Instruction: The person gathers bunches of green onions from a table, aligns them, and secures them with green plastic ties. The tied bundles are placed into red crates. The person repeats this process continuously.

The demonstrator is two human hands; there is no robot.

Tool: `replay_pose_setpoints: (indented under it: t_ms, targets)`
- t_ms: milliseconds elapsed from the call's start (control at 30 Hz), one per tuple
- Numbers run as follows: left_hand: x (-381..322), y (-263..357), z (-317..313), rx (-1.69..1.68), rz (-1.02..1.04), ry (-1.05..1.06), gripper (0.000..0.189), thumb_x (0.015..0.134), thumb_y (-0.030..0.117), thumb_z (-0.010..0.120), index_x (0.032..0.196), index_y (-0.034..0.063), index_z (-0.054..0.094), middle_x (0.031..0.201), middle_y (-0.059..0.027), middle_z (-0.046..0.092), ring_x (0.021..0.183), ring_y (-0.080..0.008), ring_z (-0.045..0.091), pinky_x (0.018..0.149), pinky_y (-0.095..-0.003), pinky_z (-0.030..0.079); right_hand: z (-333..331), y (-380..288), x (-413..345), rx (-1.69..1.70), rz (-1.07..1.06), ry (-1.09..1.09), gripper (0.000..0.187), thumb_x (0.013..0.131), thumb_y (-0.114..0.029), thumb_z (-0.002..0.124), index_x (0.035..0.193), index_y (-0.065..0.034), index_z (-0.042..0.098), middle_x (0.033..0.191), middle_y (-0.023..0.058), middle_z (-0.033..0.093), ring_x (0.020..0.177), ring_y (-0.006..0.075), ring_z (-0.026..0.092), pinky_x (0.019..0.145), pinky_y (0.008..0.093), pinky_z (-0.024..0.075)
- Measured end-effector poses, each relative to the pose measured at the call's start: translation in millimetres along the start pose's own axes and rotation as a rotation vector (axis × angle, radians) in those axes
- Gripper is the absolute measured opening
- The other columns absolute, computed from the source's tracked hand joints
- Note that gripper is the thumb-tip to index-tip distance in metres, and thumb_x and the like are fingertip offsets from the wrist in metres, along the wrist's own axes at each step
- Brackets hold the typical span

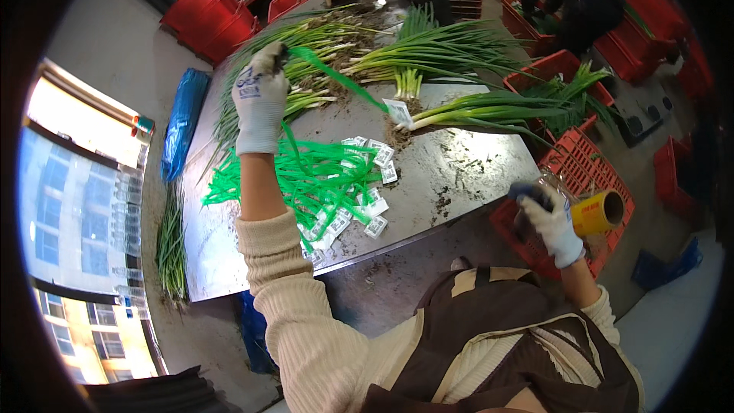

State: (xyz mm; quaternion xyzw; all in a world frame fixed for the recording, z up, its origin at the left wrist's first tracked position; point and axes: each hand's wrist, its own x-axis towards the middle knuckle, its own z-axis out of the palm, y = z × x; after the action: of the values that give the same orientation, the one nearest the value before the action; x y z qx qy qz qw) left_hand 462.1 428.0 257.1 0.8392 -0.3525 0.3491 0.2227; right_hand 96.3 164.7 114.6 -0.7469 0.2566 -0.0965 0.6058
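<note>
My left hand [261, 92], in a white knit glove with a dark palm, grips one end of a green mesh strip [338, 76], raised above the table. The strip's other end bears a white printed tag [398, 113], at the root end of a bunch of green onions [481, 110]. Below my left hand lies a pile of green mesh strips [304, 175] with white tags. My right hand [545, 215], gloved too, is at the table's right edge beside a roll of yellow film or tape [597, 212]; its fingers are blurred, and whether it holds anything I cannot tell.
More green onions [436, 54] with soil on their roots lie across the metal table [459, 166]. Red plastic crates [585, 163] stand at the right. A blue plastic bundle [184, 120] lies by the left wall. Two people work beyond the table, among crates.
</note>
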Motion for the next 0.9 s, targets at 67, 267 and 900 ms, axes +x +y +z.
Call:
replay_pose_setpoints:
  t_ms: [67,267,900]
  targets:
    - [-2,44,4,0.004,0.252,-0.016,0.024,0.084,0.007,0.055,0.105,0.0163,0.063,0.098,-0.0102,0.067,0.086,-0.0289,0.066,0.071,-0.0373,0.053,-9,-24,7,0.275,-0.049,0.070,0.045,0.082,-0.006,0.067,0.125,0.0009,0.052,0.100,0.0048,0.065,0.068,0.0043,0.055,0.061,0.0181,0.0453]
    - [-13,179,18,-0.030,0.652,-0.232,0.017,0.085,0.009,0.053,0.100,0.0153,0.056,0.091,-0.0119,0.064,0.072,-0.0314,0.065,0.060,-0.0409,0.052,-3,-98,38,0.245,-0.531,-0.110,0.062,0.079,-0.010,0.066,0.135,0.0006,0.040,0.106,0.0132,0.063,0.082,0.0152,0.063,0.069,0.0263,0.0515]
    - [-57,262,74,-1.464,-0.457,-0.791,0.030,0.092,0.011,0.054,0.121,0.0024,0.057,0.069,-0.0007,0.056,0.047,-0.0040,0.042,0.039,-0.0181,0.031,-238,14,-64,0.139,-0.300,0.517,0.024,0.093,-0.010,0.047,0.110,0.0035,0.058,0.087,0.0054,0.064,0.070,0.0079,0.057,0.062,0.0231,0.0508]
